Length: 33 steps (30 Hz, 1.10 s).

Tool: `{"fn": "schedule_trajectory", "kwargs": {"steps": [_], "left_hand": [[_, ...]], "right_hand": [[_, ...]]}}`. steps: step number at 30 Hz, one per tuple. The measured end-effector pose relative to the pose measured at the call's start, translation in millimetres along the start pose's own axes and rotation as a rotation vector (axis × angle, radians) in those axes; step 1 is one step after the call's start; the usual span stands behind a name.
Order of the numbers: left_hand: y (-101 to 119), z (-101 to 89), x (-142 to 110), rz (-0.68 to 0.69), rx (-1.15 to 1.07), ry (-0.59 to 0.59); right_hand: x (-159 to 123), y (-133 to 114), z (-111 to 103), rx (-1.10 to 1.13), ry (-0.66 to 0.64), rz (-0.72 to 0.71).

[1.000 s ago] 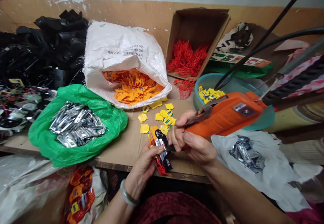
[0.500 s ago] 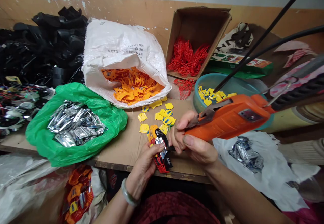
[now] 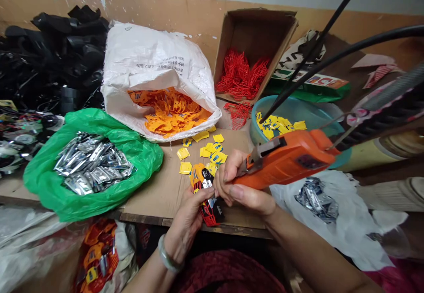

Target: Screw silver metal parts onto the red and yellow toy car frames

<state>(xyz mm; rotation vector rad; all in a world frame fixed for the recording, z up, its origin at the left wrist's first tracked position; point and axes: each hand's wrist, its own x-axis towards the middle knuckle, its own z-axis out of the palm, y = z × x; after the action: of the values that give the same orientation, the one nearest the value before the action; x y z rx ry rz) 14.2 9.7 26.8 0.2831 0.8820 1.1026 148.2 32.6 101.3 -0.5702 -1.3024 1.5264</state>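
Observation:
My left hand (image 3: 188,211) is closed around a small toy vehicle assembly (image 3: 204,187) of orange, red, black and silver parts, held at the table's front edge. The thumb presses on its silver part. My right hand (image 3: 247,191) grips an orange electric screwdriver (image 3: 285,160), tilted with its tip end toward the assembly. Fingers of the right hand hide the tip, so I cannot tell whether it touches. Just beyond the assembly, several yellow pieces (image 3: 212,149) lie on the cardboard (image 3: 159,187).
Behind stand a white sack (image 3: 155,50) of orange parts and a cardboard box (image 3: 258,28) of red frames. A green bag (image 3: 92,118) of silver parts is left; a teal basin (image 3: 318,114) of yellow pieces and a white bag (image 3: 351,231) are right. Black cables (image 3: 347,48) hang across.
The screwdriver and my right hand have shifted slightly left, nearer the assembly. The whole view has slid a little as well. Both hands keep their holds.

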Motion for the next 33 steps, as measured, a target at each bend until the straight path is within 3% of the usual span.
{"fn": "schedule_trajectory", "kwargs": {"steps": [5,10,13,16,20,22,24,27,29,33], "left_hand": [[0.2,3.7,-0.3,0.015,0.041,0.001],[5.3,-1.1,-1.2,-0.002,0.081,-0.017],[9.1,-4.7,-3.1,-0.019,0.081,-0.005],[12.9,-7.8,-6.2,-0.022,0.071,0.016],[18.5,-11.4,-10.4,0.027,0.060,0.036],[20.5,-11.8,-11.4,0.051,0.043,0.051],[21.2,-10.5,-11.2,0.072,0.033,0.068],[20.1,-6.2,-9.6,0.114,0.045,0.077],[19.2,-3.7,-9.2,0.140,0.055,0.090],[21.0,-3.8,-12.7,0.167,0.055,0.101]], "right_hand": [[-1.5,-2.4,1.7,-0.038,-0.057,0.056],[11.5,-3.2,-3.0,0.122,0.002,-0.044],[16.2,-7.7,-7.6,0.082,0.158,-0.098],[13.1,-10.4,-14.2,-0.131,0.357,-0.148],[-6.3,-1.4,-18.6,-0.372,0.733,-0.344],[-21.4,8.7,-15.3,-0.466,0.838,-0.374],[-34.9,19.8,-7.9,-0.605,0.710,-0.221],[-42.7,33.5,6.0,-0.791,0.365,-0.025],[-39.7,39.3,12.9,-0.840,0.265,-0.028],[-30.8,43.1,17.0,-0.885,0.214,-0.094]]}}
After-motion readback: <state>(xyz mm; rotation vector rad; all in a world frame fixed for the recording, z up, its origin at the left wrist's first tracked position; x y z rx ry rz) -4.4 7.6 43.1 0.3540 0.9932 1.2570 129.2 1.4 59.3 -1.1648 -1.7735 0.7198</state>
